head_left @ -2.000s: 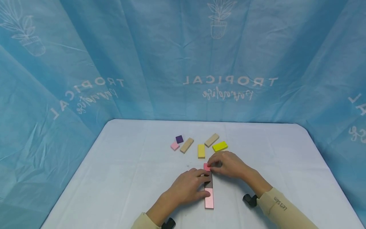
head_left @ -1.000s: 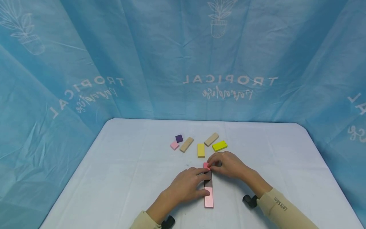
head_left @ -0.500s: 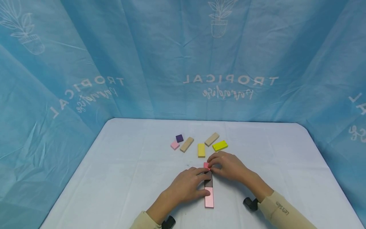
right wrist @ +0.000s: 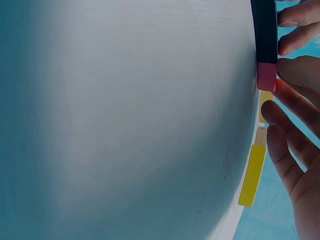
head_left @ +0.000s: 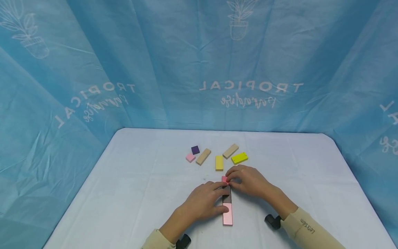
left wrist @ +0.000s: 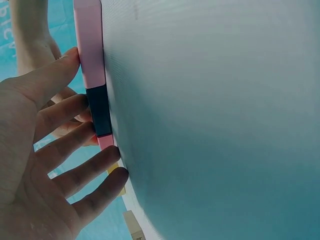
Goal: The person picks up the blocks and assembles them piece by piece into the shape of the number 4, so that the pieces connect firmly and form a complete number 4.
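Note:
Three wooden blocks lie end to end in a straight row: a light pink block nearest, a dark grey block in the middle and a small bright pink block at the far end. My left hand rests along the row, its fingers spread. Its thumb touches the light pink block, and other fingers reach over the dark one, partly hiding it. From the far right, my right hand holds the small bright pink block between thumb and index finger; its other fingers are loosely bent.
Beyond the row lie a yellow block, a bright yellow-green block, two plain wooden blocks, a dark purple block and a small pale pink block. A white cloth covers the table; a blue curtain surrounds it.
The right forearm and wrist have shifted very slightly. Both hands otherwise keep their places on the row, and the blocks stay where they were.

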A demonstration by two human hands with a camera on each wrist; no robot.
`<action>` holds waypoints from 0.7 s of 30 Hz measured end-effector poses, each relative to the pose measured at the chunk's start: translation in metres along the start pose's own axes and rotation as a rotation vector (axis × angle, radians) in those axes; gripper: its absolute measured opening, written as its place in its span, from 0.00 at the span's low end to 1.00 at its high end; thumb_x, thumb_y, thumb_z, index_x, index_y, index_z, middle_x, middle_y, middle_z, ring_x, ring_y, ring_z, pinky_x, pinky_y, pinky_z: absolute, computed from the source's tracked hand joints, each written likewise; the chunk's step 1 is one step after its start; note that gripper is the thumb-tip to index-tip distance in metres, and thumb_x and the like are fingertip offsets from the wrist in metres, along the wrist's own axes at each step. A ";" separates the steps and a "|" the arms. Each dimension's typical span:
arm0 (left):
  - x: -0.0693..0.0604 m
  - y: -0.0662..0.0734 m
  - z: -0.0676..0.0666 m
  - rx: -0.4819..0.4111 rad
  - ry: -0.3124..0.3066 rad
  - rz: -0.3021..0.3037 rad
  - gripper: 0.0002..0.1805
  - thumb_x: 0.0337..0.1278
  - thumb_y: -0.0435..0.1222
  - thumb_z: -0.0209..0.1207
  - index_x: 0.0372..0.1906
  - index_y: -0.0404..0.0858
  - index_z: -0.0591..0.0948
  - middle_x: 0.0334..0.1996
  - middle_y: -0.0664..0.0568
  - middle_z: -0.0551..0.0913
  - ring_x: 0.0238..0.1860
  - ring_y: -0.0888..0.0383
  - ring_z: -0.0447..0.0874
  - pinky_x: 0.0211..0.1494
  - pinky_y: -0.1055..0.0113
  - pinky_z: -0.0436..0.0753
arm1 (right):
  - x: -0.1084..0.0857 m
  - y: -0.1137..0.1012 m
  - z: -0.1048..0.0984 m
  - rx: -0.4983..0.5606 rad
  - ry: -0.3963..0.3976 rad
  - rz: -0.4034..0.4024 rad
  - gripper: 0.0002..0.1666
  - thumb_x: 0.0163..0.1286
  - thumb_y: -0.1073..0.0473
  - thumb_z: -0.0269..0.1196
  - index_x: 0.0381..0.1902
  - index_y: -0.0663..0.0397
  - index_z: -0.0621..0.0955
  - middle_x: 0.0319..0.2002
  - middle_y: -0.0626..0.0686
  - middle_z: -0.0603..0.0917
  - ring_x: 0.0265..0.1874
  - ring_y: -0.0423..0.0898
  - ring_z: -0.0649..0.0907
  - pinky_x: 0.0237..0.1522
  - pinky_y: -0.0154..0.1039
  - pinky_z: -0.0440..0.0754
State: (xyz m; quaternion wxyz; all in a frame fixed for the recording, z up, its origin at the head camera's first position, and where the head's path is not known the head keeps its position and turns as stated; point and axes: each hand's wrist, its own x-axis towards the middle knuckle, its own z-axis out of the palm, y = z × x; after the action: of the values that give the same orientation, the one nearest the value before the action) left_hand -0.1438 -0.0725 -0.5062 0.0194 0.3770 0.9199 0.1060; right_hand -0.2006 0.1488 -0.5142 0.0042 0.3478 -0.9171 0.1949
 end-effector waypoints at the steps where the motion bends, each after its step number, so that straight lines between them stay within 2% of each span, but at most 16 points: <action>1: 0.000 0.000 0.000 0.002 0.002 0.002 0.27 0.55 0.60 0.60 0.58 0.55 0.78 0.62 0.59 0.72 0.58 0.57 0.72 0.54 0.58 0.76 | 0.000 0.000 0.000 -0.001 0.001 -0.001 0.09 0.61 0.51 0.69 0.40 0.37 0.88 0.45 0.34 0.81 0.49 0.36 0.78 0.54 0.42 0.75; 21: 0.001 0.001 -0.001 0.002 0.008 0.005 0.27 0.54 0.59 0.61 0.59 0.55 0.78 0.62 0.58 0.73 0.57 0.57 0.73 0.54 0.58 0.76 | 0.000 -0.001 0.000 0.031 -0.007 0.031 0.09 0.61 0.51 0.69 0.40 0.37 0.88 0.45 0.34 0.81 0.49 0.36 0.78 0.55 0.42 0.75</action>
State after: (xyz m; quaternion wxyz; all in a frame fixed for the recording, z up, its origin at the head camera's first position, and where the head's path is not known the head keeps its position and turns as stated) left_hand -0.1440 -0.0714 -0.5054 0.0151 0.3787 0.9192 0.1068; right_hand -0.1998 0.1479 -0.5133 -0.0075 0.3344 -0.9192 0.2080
